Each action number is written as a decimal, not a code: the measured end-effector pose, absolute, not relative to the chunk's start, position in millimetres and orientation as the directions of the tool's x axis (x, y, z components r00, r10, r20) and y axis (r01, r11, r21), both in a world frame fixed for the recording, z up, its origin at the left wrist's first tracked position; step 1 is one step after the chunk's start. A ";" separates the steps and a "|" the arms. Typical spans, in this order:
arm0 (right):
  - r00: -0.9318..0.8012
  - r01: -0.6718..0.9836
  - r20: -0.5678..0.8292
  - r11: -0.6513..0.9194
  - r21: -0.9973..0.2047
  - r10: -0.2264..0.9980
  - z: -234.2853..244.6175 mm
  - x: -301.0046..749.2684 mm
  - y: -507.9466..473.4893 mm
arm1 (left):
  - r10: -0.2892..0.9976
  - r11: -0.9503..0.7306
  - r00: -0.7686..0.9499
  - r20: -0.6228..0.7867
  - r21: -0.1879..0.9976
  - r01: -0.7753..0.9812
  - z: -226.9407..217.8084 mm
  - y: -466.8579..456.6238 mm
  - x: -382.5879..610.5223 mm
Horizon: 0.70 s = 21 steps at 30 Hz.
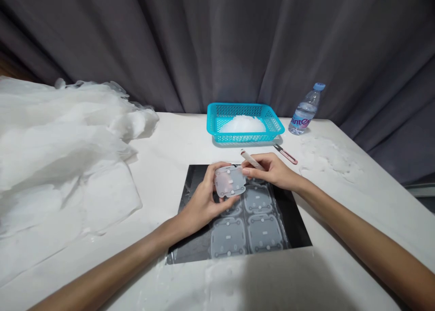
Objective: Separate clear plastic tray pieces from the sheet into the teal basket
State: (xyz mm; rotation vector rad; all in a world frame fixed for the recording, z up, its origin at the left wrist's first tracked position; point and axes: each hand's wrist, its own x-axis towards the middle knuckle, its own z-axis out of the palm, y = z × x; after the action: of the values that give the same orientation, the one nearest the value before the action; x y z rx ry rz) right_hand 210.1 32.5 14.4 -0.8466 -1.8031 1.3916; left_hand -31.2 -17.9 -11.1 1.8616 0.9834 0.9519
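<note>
My left hand (pixel 207 200) grips a small translucent, roughly square plastic sheet (pixel 231 186) by its edges, tilted up above the table. The sheet has rounded corners, short slots and white dots. My right hand (pixel 272 169) is closed around a white pen-shaped tool (pixel 252 160), whose end points up and left. Its thumb and fingertips are at the sheet's upper right edge; whether they also pinch it I cannot tell. Beneath both hands lies a black mat (pixel 295 227), with a clear film of several similar square outlines (pixel 265 233) on it, partly hidden by my hands.
A blue basket (pixel 244 137) holding a white heap (pixel 244 124) stands at the back. Beside it are a water bottle (pixel 305 111) and pink-handled thread snips (pixel 286 154). Translucent scraps (pixel 331 157) lie right; a large pile of white film sheets (pixel 68 143) covers the left.
</note>
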 end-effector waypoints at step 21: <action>-0.611 0.098 0.202 0.327 -0.940 0.765 26.1 214.5 29.3 | 0.865 -0.468 0.341 0.368 0.837 0.284 1.5 -20.9 -29.6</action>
State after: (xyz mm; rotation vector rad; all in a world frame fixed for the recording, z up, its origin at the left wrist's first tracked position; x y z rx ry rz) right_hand 214.5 29.3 26.1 -0.7581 -1.9437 1.3127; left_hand -29.6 -20.9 1.5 1.9341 1.0042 1.1044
